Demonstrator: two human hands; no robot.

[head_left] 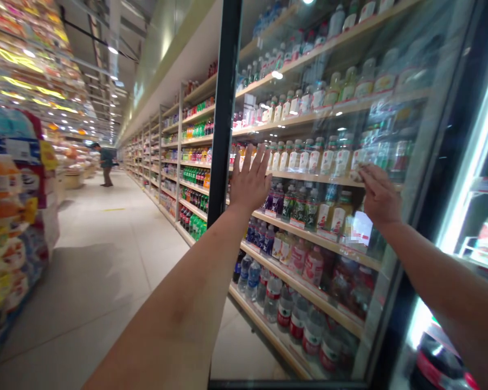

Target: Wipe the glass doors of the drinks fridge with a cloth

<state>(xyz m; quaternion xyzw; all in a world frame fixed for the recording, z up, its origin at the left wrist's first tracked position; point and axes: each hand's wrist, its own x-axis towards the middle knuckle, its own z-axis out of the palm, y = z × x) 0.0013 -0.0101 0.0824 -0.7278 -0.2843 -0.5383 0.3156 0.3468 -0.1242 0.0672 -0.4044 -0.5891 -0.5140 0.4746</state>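
A tall glass fridge door [309,227] with a black frame [224,108] stands swung out in front of me. My left hand [250,181] lies flat on the glass near the frame, fingers spread and empty. My right hand [379,196] rests on the glass further right, fingers together and pointing left, with nothing in it. Through the glass I see wooden shelves [305,176] filled with rows of drink bottles [309,157].
A tiled aisle [106,260] runs away on the left. A display of packaged goods [12,216] stands at the left edge. A person [106,163] stands far down the aisle. The lit fridge interior [475,216] is at the right.
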